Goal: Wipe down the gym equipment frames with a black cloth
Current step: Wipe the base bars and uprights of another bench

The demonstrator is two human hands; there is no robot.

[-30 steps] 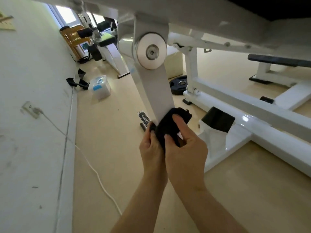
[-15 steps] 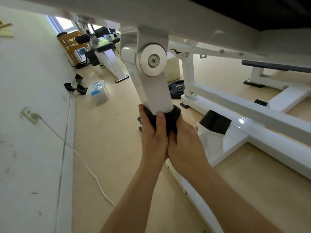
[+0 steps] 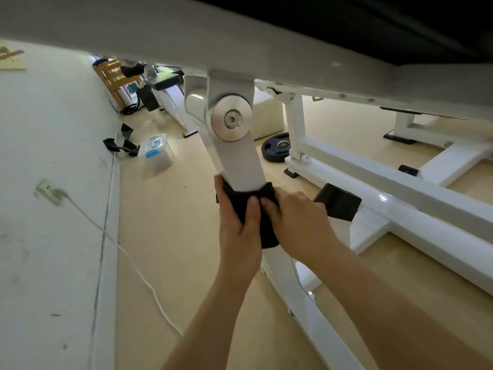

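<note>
Now black cloth [image 3: 268, 235] wrapped round white frame arm [image 3: 240, 166], below steel pivot disc [image 3: 230, 120]; sits higher on arm than a second ago. Bare arm face runs from cloth's top edge up to disc. Open floor [image 3: 165, 222] at left; black pad [image 3: 337, 201] near at right. Left hand [image 3: 240, 236] and right hand [image 3: 304, 228] both clamp cloth against arm, fingers curled, tips meeting in front.

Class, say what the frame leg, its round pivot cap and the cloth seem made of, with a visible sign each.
Frame leg: probably steel, smooth white paint with an even sheen. Pivot cap: bare brushed metal, silvery, with a hex bolt at its centre. Cloth: soft black fabric, bunched and wrinkled where gripped.
</note>
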